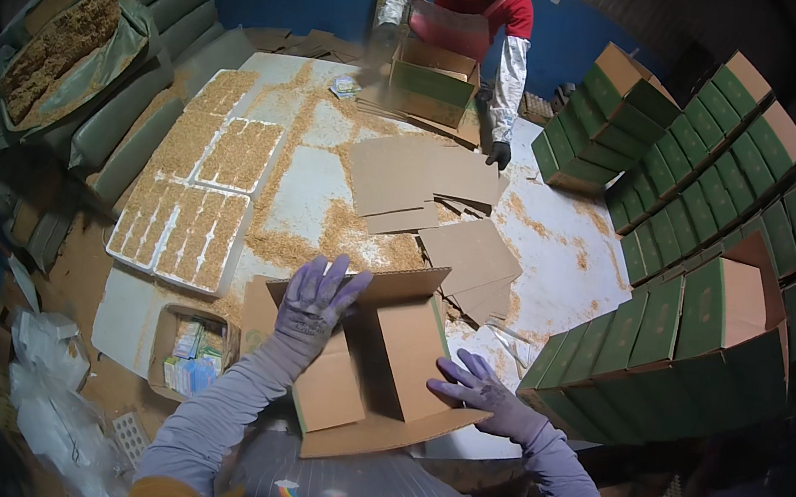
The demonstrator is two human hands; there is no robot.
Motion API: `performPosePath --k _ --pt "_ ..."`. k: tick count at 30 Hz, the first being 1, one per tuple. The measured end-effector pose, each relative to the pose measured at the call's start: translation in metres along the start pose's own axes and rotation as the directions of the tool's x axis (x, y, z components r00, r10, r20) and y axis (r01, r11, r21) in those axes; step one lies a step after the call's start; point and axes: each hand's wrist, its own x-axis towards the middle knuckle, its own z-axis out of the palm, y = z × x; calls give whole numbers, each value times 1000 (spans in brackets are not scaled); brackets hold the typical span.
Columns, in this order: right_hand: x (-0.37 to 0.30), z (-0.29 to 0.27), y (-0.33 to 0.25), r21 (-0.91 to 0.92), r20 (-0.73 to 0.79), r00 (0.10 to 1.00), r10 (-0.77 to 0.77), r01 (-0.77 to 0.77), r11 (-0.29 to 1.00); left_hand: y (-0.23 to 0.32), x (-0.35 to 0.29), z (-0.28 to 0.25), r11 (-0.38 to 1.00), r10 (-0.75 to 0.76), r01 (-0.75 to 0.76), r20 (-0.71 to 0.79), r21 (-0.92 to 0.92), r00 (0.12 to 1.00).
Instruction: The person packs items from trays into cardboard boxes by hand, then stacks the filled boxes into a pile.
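In front of my body is a brown cardboard carton [411,363] with its flaps standing out and bare brown board inside. My left hand [310,305], in a purple-grey glove, lies at the carton's left side with its fingers spread upward over a flap. At the right side, my gloved right hand [491,399] has its fingers stretched toward the carton wall. Neither hand is wrapped round anything. Past the carton lie several flat cardboard sheets [467,258]. Left of it stands a small box [162,343] holding blue and green printed packets.
White trays [184,232] filled with brown shavings sit on the white table [319,173]. Across it, a co-worker in red handles another carton [427,102]. Green-and-brown cartons [654,328] stack up at right. Grey-green sacks [124,112] are piled at left, one open.
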Motion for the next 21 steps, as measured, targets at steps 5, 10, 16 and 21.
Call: performPosePath --k 5,10,16,21 --pt "4 32 8 834 -99 874 476 -188 519 20 32 -81 986 35 26 363 -162 931" --pt "46 49 10 949 125 753 646 -281 144 -10 -13 -119 756 610 -230 533 -612 587" --pt "51 -14 38 919 -92 864 494 -117 376 -73 -43 -39 459 64 359 433 -813 899" --pt "63 37 86 881 -87 691 717 -283 379 -29 -96 100 543 -511 794 644 -272 570"
